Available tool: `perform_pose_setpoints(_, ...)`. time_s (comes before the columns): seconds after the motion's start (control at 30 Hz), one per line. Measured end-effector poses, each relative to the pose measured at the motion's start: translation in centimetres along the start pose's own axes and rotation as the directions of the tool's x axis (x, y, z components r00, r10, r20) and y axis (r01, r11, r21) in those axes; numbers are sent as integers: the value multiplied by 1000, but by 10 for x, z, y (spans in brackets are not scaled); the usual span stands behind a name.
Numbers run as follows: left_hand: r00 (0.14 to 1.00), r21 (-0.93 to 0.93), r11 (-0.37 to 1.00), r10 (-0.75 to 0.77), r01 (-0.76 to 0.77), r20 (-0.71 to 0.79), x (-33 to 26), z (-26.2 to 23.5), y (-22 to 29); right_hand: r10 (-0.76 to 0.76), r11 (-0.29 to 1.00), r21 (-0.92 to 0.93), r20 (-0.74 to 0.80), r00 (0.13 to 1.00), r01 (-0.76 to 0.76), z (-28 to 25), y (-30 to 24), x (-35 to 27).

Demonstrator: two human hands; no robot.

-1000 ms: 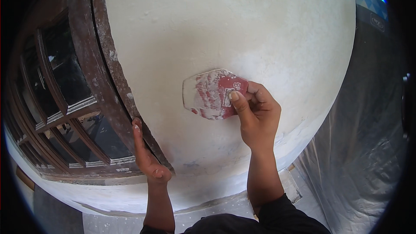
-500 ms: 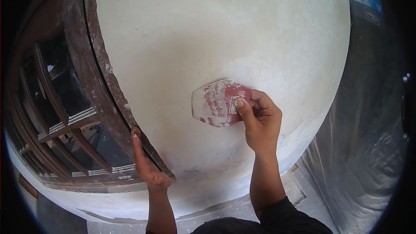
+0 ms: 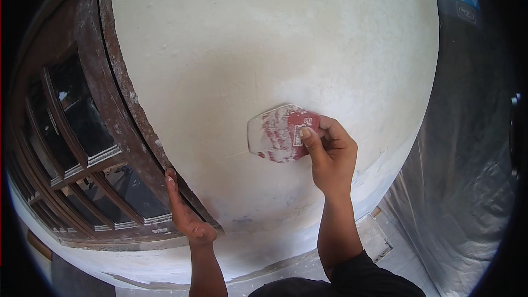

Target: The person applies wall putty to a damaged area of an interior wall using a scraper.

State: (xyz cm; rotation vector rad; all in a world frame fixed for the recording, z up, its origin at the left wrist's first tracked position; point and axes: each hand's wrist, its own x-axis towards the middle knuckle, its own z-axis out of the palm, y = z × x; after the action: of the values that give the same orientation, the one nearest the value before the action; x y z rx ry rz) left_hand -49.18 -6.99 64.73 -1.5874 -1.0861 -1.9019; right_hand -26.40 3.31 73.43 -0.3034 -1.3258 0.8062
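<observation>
A flat red putty spreader [image 3: 281, 133] with angled corners is pinched between the thumb and fingers of my right hand [image 3: 334, 153]. White putty is smeared over its left part, and it lies against or close to the pale plastered wall [image 3: 330, 33]. Lower left, my left hand [image 3: 186, 209] is held edge-on with its fingers stretched out along the brown wooden window frame [image 3: 147, 132]. White specks mark its fingertips. Nothing shows in that hand, though its palm is partly hidden.
Dark glass panes with wooden bars [image 3: 91, 110] fill the left side. A dark, translucent plastic sheet [image 3: 467, 148] hangs at the right beyond the wall's edge. Below, a pale block-like piece [image 3: 377, 240] sits on the grey floor [image 3: 404, 275] near my right forearm.
The spreader has shifted slightly rightward across the wall in my right hand. My view has turned a little, so wall and window sit further left. My left hand stays by the frame.
</observation>
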Motion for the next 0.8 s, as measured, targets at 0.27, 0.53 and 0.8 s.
perform_pose_setpoints(0.27, 1000, 17, 1000, 3, -3, 1, 0, 4, 2, 121, 982, 155, -99, 988, -104, -40, -7, 5)
perform_pose_setpoints(0.53, 1000, 25, 1000, -4, 4, -17, 3, 7, 4, 2, 1000, 11, 111, 994, -3, 23, -6, -7)
perform_pose_setpoints(0.8, 1000, 9, 1000, 1, -1, -6, 2, 7, 2, 134, 989, 91, -154, 979, -121, -56, 0, 1)
